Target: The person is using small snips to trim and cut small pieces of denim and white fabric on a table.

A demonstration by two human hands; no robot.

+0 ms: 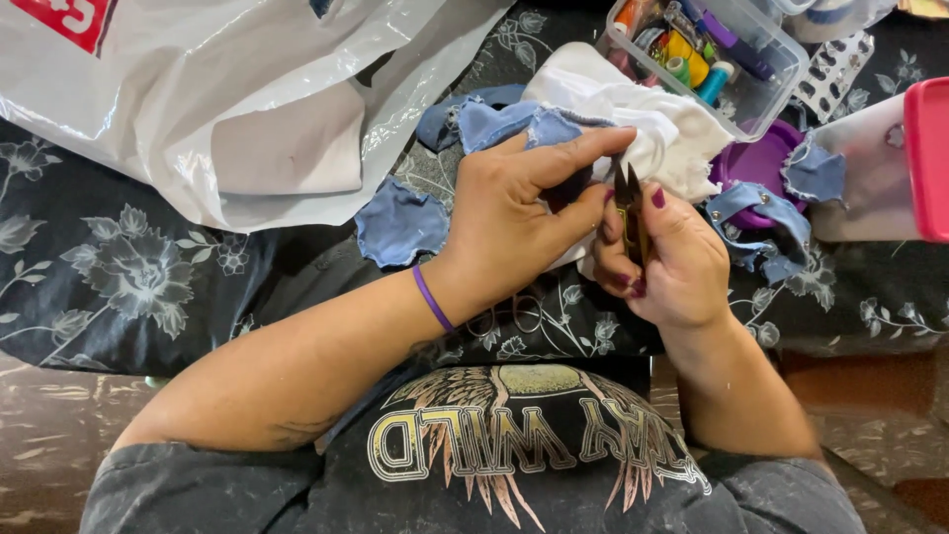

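The right hand (664, 259) is clenched round a pair of small dark thread snips with brass-coloured handles (629, 203), blades pointing to twelve o'clock. Just at nine o'clock of the blades, the left hand (519, 218) pinches a small dark scrap of fabric (570, 188) between thumb and forefinger, its tip almost touching the snips. A thin purple band (431, 299) circles the left wrist. Under both hands lies a crumpled white cloth (647, 114). Frayed blue denim patches lie around: one at nine o'clock of the left hand (398, 223), others at three o'clock of the right hand (766, 222). At one o'clock stands a clear plastic box of coloured thread spools (756, 94); at ten o'clock, a white plastic bag (247, 89). All rest on a black floral cloth (109, 267).
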